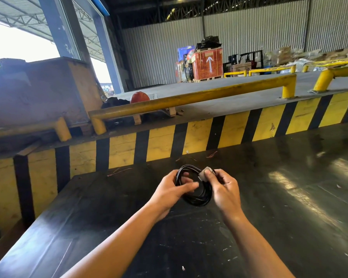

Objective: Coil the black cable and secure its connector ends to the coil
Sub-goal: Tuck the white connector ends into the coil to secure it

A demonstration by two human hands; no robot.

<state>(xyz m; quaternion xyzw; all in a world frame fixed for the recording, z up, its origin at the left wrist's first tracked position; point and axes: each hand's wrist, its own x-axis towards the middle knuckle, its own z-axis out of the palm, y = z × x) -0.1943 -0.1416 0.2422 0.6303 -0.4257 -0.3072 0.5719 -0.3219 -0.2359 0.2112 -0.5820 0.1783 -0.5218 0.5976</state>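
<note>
Above the dark worktop [249, 197], my left hand [170, 192] closes around the black cable [197, 199] coil while my right hand [223, 189] pinches the pale connector [204, 173] against it. I should keep the loops pinned and tuck that end through snugly.

- A white upward arrow [209, 63] is painted on the front of the orange-red crate [215, 69] that stands on a pallet at the far wall.
- No words, brands or numbers can be read anywhere; the printing on the blue packaging [185, 50] beside the crate is too blurred.
</note>
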